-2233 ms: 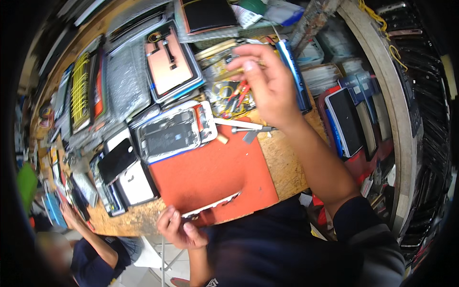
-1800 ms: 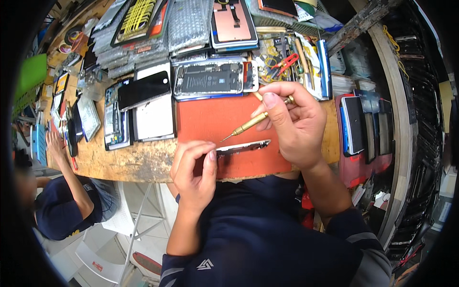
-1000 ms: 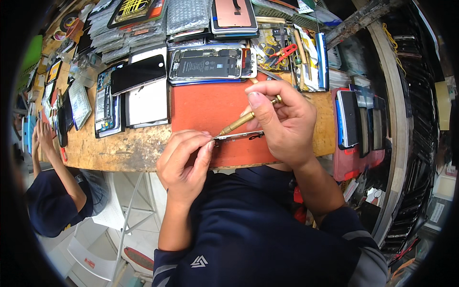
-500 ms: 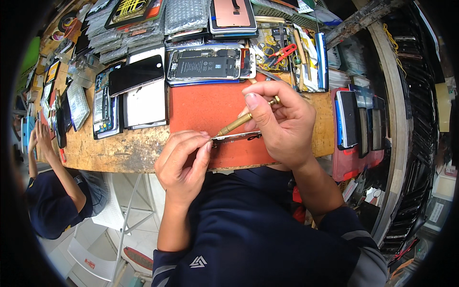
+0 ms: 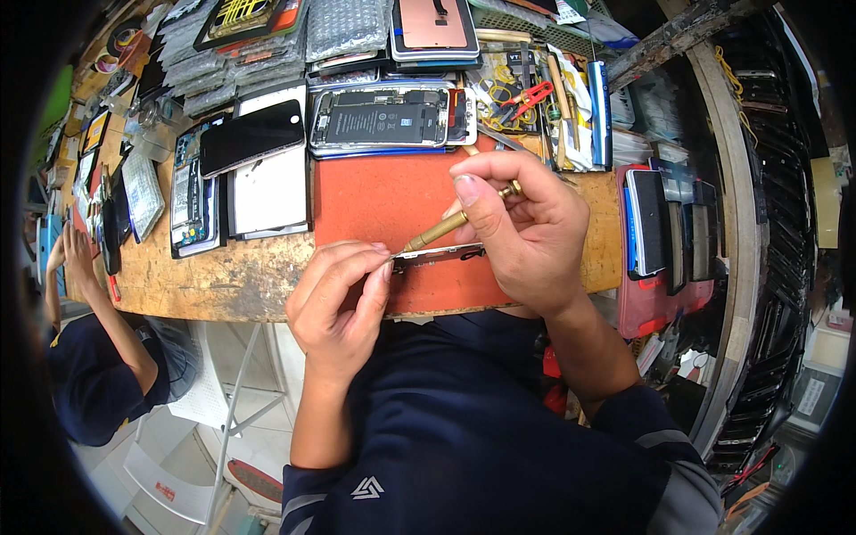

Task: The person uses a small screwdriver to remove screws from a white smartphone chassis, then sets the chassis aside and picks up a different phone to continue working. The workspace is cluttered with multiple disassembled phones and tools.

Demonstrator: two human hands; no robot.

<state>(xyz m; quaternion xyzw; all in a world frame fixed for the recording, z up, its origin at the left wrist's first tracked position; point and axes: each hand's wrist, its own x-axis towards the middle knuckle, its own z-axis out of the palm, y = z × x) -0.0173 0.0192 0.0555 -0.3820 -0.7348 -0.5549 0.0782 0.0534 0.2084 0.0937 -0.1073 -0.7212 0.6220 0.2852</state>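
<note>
Bubble-wrap pouches [image 5: 348, 27] lay in a row along the far edge of the bench [image 5: 214, 276], grey and rectangular, their count unclear where they overlapped. Beside them a flat pink-backed panel [image 5: 432, 25] sat in a dark frame. One opened phone [image 5: 383, 120] with its dark battery showing lay at the far end of the red mat [image 5: 374, 201]. To its left one black screen [image 5: 252, 136] rested tilted over one white panel [image 5: 269, 192], and another opened phone body [image 5: 189, 192] lay just beside them. A tool tray [image 5: 544, 107] right of the opened phone held red-handled cutters [image 5: 526, 96] and several thin tools, too jumbled to count. On the right, three dark phones [image 5: 669, 232] stood side by side on a red tray [image 5: 660, 303].

The left hand [image 5: 334, 303] pinched the left end of a narrow silver phone part [image 5: 437, 257] between thumb and fingertips, holding it over the near edge of the red mat. The right hand [image 5: 526, 236] was clenched around a brass-coloured screwdriver [image 5: 446, 230], its tip set against the part close to the left fingertips. The right palm hid the part's right end.

At the left rim another person in a dark shirt [image 5: 89, 374] sat below the bench with one hand [image 5: 76, 259] raised to its edge. A white stool frame [image 5: 223, 401] stood under the bench between the two people.
</note>
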